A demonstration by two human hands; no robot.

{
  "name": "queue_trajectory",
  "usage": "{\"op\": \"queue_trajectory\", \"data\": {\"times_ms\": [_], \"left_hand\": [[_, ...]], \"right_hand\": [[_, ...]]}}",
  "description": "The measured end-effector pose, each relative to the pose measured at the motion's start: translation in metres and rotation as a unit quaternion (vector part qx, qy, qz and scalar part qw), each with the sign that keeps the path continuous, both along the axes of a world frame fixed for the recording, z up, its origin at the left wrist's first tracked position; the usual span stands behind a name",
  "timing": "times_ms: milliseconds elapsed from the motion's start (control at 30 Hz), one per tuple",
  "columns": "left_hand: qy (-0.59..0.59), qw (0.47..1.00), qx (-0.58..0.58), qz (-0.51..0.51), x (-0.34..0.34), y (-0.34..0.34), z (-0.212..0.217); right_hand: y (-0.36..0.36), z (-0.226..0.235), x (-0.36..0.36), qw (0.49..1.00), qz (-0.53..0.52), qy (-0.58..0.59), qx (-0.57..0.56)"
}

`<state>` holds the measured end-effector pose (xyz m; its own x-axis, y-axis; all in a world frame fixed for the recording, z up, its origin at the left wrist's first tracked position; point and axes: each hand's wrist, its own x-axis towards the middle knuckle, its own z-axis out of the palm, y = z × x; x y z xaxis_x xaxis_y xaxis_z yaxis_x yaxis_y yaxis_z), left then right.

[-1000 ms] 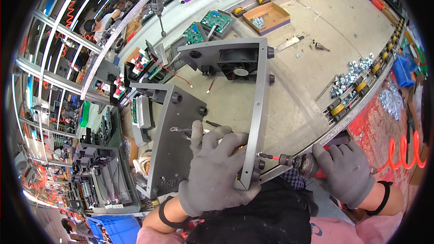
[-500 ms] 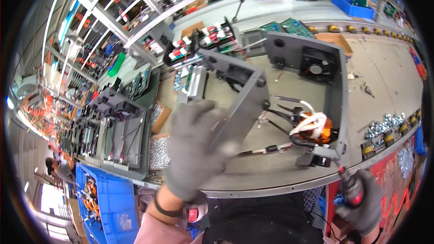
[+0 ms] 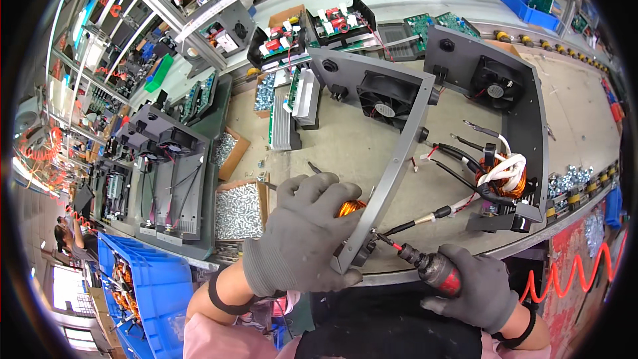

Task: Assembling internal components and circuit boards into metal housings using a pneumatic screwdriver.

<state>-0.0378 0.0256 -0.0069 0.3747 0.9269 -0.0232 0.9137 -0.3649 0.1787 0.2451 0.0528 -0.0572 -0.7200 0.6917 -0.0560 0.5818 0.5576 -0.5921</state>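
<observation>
At lower centre the left hand [image 3: 302, 233] grasps the grey chassis panel [image 3: 392, 166] while the right hand [image 3: 475, 286] grips the electric screwdriver [image 3: 432, 269], apparently driving a screw; the tip needs steady alignment.

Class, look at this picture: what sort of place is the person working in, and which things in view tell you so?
Most likely an electronics assembly line in a factory. Grey metal chassis panels with cooling fans stand on the workbench, green circuit boards lie behind them, a box of screws sits nearby, and the right hand holds a powered screwdriver.

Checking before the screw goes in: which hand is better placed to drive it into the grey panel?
Probably the right hand: it grips the red screwdriver, tip at the grey panel lower edge. The left hand is busy steadying that panel.
</observation>
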Motion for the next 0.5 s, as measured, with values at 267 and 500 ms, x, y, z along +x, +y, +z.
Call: {"op": "queue_trajectory", "data": {"times_ms": [267, 500], "left_hand": [[-0.036, 0.999, -0.023, 0.006, -0.002, 0.000, -0.006], [-0.048, 0.999, -0.017, -0.002, 0.000, 0.002, -0.009]], "right_hand": [[-0.005, 0.007, -0.012, 0.997, -0.011, -0.075, 0.007], [-0.007, 0.023, -0.016, 0.973, -0.003, -0.204, 0.105]]}}
